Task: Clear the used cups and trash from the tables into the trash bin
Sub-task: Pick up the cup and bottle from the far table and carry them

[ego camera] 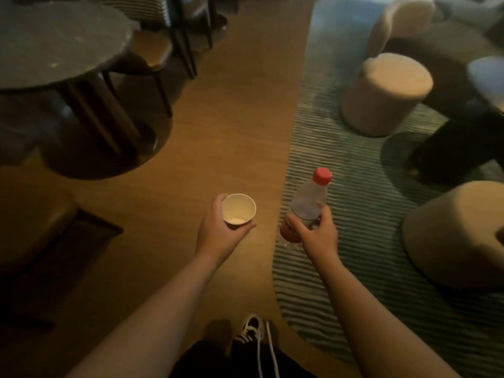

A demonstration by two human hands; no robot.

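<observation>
Dim room seen from above. Green striped rug [354, 241] fills right of frame w/ round beige pouf stools [387, 91]; dark round table [54, 42] upper left. Centre: right hand [313, 233] grips clear plastic bottle w/ red cap [309, 203] round its lower body; looks light, thin-walled, maybe slick. Left hand [218, 225] wraps white paper cup [238, 211] near its base; flimsy, crushes easily. No trash bin in view. Edges blurred.

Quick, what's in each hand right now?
Left hand: grip closed around a white paper cup, held upright.
Right hand: grip closed around a clear plastic bottle with a red cap, tilted.
</observation>
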